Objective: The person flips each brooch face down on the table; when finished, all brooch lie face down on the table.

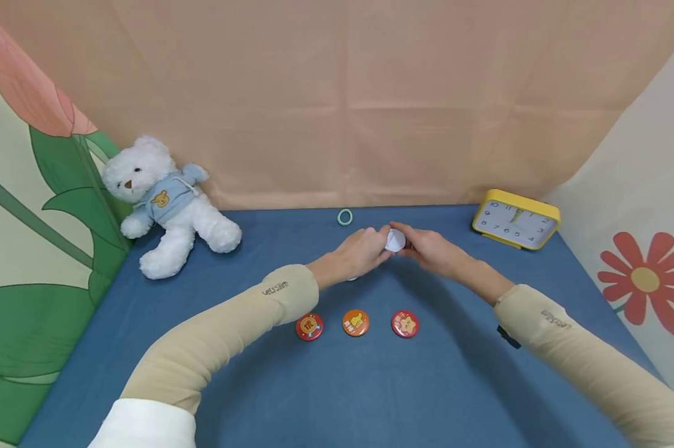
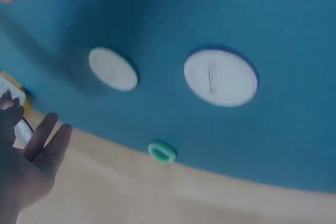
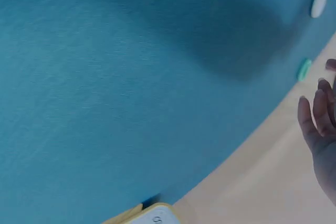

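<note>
Above the far part of the blue table, both hands meet at one round pin badge (image 1: 395,241), its white back showing. My left hand (image 1: 361,250) pinches it from the left, and my right hand (image 1: 430,249) grips its right edge. In the left wrist view the badge is mostly hidden by the left hand (image 2: 34,169). The right wrist view shows part of the right hand (image 3: 325,140) but not the badge. Two more badges, a nearer white one (image 2: 220,78) with a pin and another white one (image 2: 113,69), lie back up on the table.
Three face-up badges, a red one (image 1: 309,326), an orange one (image 1: 356,323) and a red star one (image 1: 405,324), lie in a row. A teal ring (image 1: 345,217) lies near the back edge. A white teddy bear (image 1: 168,205) sits left; a yellow clock (image 1: 516,219) stands right.
</note>
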`<state>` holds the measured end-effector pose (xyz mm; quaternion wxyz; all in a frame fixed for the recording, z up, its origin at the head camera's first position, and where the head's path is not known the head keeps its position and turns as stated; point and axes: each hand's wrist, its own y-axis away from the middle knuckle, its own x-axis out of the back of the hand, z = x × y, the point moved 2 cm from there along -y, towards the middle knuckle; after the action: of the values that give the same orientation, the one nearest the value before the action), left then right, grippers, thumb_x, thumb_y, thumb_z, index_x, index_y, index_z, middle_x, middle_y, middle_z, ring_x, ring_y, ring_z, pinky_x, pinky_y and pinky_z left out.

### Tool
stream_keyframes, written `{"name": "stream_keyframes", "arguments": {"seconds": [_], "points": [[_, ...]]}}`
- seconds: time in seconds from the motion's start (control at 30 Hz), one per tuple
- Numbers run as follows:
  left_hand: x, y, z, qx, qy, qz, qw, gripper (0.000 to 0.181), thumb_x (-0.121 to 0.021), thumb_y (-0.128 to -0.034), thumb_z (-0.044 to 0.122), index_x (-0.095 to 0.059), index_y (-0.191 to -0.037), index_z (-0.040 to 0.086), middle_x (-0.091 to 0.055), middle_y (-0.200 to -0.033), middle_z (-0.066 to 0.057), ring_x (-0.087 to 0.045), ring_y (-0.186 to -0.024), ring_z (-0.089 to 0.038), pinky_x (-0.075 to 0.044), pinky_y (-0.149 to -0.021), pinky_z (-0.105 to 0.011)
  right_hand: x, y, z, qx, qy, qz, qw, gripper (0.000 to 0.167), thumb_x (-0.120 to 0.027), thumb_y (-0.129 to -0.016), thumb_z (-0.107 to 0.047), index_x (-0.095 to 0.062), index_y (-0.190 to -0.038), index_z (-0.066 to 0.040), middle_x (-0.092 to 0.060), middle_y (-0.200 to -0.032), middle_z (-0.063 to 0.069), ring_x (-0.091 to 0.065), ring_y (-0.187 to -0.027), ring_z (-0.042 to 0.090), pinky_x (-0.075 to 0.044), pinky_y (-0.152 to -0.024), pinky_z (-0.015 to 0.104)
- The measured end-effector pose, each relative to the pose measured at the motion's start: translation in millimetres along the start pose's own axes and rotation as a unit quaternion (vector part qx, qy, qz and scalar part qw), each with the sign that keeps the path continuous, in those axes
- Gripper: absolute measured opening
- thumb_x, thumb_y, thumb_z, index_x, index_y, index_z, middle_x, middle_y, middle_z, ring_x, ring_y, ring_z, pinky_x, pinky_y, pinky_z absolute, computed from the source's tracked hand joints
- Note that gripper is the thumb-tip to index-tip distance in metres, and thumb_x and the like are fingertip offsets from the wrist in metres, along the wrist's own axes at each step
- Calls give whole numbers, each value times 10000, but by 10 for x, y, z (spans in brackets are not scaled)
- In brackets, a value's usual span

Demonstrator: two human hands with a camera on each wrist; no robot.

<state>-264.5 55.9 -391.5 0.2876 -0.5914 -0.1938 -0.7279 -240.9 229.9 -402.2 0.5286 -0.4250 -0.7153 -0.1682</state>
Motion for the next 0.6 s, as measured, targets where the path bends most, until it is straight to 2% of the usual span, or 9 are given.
{"name": "stream_keyframes", "arguments": {"seconds": [0.13,0.23,0.33,0.47,0.53,0.6], "points": [[-215,25,35,41,-90,-121,9999,534,-628,-966,294,-494,-1326,-76,-678,-952,-115,-676,-777,-163,-531,-612,-237,-100,75,37,-121,-37,-324,9994,572,-730,-872,-63,-461,-1370,21,-635,-874,39,-570,-723,153,-513,-649,303],[-351,28,55,96,-131,-172,9997,512,-630,-961,328,-534,-1284,-58,-681,-953,-117,-687,-814,-183,-551,-643,-268,-177,126,67,-232,-117,-413,9988,535,-736,-872,-86,-495,-1342,-1,-645,-884,33,-567,-718,137,-515,-647,298],[-439,10,70,197,-112,-184,9996,492,-631,-958,332,-554,-1265,-45,-685,-935,-108,-689,-818,-191,-555,-658,-285,-253,174,103,-292,-103,-415,9987,533,-733,-875,-93,-493,-1342,0,-671,-977,78,-605,-784,161,-546,-713,344],[-525,-19,94,283,-104,-288,9991,479,-618,-966,318,-560,-1281,-39,-689,-1014,-112,-681,-891,-202,-558,-728,-299,-347,235,161,-310,53,-451,9985,518,-712,-894,-93,-479,-1346,6,-668,-1110,141,-650,-916,225,-546,-809,421],[-575,-26,104,306,-212,-371,9986,454,-603,-977,310,-570,-1280,-26,-675,-1083,-112,-659,-971,-212,-554,-779,-306,-385,256,184,-290,118,-518,9982,505,-706,-900,-95,-481,-1341,8,-665,-1115,144,-651,-932,228,-545,-810,419],[-622,-27,111,331,-362,-445,9978,422,-580,-991,307,-580,-1274,-5,-644,-1153,-113,-617,-1064,-226,-541,-829,-317,-407,266,198,-313,157,-583,9977,495,-709,-901,-107,-495,-1334,2,-675,-1026,108,-646,-856,193,-547,-757,384]]}}
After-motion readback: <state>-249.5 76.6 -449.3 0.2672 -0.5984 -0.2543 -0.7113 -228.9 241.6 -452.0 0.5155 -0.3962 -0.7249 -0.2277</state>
